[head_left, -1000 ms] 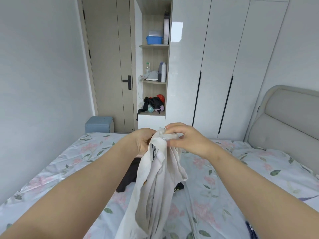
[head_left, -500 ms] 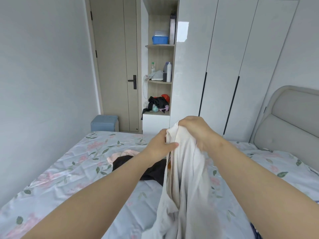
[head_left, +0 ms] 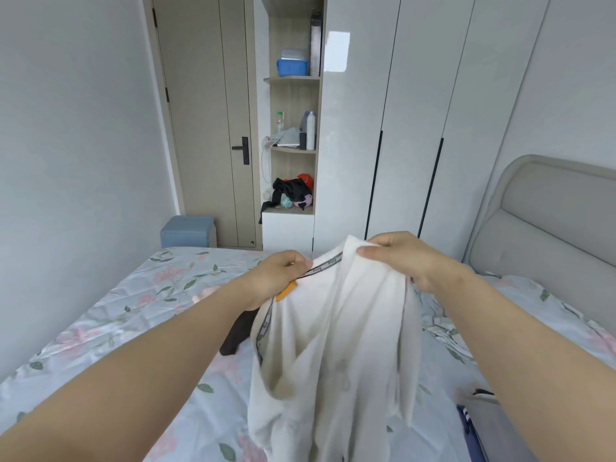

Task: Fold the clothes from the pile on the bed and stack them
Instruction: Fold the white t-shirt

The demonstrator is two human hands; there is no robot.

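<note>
Floral sheets cover the bed (head_left: pixel 140 315) below a white shirt (head_left: pixel 333 355) held up in the air. Left hand (head_left: pixel 276 278) pinches its black-taped collar by an orange tag; right hand (head_left: pixel 403 258) grips the bunched shoulder. Limp cloth hangs creased.

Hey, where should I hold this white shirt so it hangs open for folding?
By the top edge, one hand at each end of the collar band, pinched from above. The white shirt hangs bunched in vertical folds because the left hand and right hand grip close together near the neckline; sliding them apart along the top edge would likely let it drop flat.
</note>
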